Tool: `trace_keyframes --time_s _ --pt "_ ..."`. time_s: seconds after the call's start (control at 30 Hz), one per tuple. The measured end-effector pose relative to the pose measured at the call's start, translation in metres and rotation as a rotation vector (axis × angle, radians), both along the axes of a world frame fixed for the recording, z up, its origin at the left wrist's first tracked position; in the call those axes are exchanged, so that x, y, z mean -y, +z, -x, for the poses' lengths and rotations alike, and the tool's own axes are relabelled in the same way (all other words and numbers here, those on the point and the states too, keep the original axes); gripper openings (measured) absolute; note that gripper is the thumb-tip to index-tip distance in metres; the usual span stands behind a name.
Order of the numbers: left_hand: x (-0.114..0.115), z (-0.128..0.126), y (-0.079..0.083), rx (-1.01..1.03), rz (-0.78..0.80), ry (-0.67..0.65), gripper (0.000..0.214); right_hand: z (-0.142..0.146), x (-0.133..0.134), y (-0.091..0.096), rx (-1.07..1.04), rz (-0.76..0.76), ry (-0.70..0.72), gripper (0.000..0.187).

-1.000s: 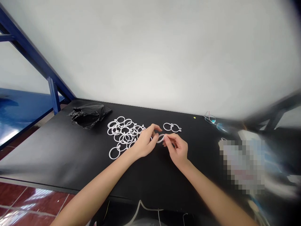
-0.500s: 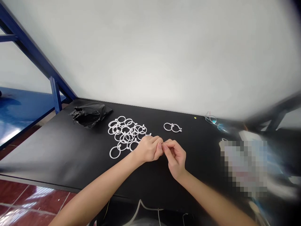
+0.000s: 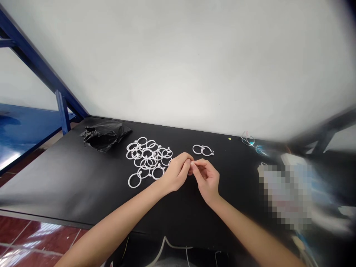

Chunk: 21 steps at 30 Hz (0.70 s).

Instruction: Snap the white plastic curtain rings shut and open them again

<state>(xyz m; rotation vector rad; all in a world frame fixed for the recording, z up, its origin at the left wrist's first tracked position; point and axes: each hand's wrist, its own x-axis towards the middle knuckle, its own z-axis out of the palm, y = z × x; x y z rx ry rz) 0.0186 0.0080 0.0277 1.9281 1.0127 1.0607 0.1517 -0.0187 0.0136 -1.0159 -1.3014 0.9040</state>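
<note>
My left hand [image 3: 178,172] and my right hand [image 3: 206,180] meet over the black table [image 3: 83,178]. Both are closed, with thumbs and fingers pinched together at the same spot. What they pinch is hidden by the fingers and too small to name. Just left of my left hand lies a loose pile of white plastic rings [image 3: 148,162], each with a small knobbed loop; they look like curtain rings. Beyond my hands, two more white rings [image 3: 198,149] lie side by side, touching or overlapping.
A torn black plastic bag [image 3: 107,135] lies at the back left. Eyeglasses [image 3: 248,140] rest near the wall at the right, close to a small yellow speck [image 3: 229,138]. A blurred, pixelated package [image 3: 286,196] sits at the right. A blue metal frame [image 3: 62,111] stands left.
My left hand has turned slightly and its fingers have lifted a little, while my right hand keeps its pinch. The rings on the table have not moved.
</note>
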Motion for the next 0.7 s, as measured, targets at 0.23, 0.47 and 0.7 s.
trace_keyframes --time_s 0.23,0.47,0.7 --pt "-0.002 0.004 -0.010 -0.186 -0.263 0.119 0.031 0.000 -0.005 0.004 -0.059 0.124 0.078 0.013" --pt "-0.004 0.005 -0.015 -0.315 -0.429 0.135 0.033 0.001 -0.002 0.003 -0.028 0.066 0.083 0.015" --pt "-0.004 0.006 -0.012 -0.333 -0.337 0.103 0.037 -0.001 -0.006 0.001 -0.019 0.110 0.128 0.019"
